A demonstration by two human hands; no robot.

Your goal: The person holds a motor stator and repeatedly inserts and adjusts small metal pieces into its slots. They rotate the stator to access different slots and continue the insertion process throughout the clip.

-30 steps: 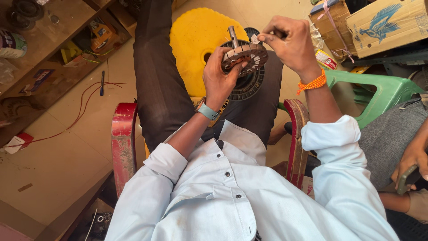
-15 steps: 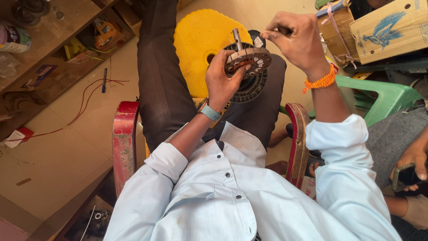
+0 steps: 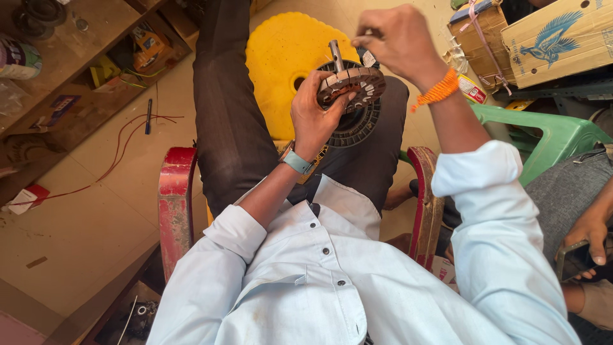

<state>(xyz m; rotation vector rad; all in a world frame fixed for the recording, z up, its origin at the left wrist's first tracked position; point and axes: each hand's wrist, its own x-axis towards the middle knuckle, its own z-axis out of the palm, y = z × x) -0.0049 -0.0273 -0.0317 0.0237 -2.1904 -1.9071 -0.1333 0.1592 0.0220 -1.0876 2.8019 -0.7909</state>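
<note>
My left hand (image 3: 314,116) grips a round slotted motor stator (image 3: 352,84) with a steel shaft sticking up from its middle. It is held over my lap, above a second dark round winding form (image 3: 359,125) lying on my right thigh. My right hand (image 3: 394,37) is raised above and to the right of the stator, fingers pinched on something small and thin that I cannot make out. An orange thread band circles my right wrist and a teal watch strap my left. I sit in a red-armed chair (image 3: 174,198).
A yellow plastic stool (image 3: 281,57) stands beyond my knees. A wooden shelf (image 3: 70,76) with clutter runs along the left, with red wire (image 3: 121,150) on the floor. Cardboard boxes (image 3: 549,38) and a green plastic chair (image 3: 555,137) are at right, where another person's hand (image 3: 590,230) holds a phone.
My right hand has risen and drawn slightly left, away from the stator's rim. My left hand keeps the stator in nearly the same place.
</note>
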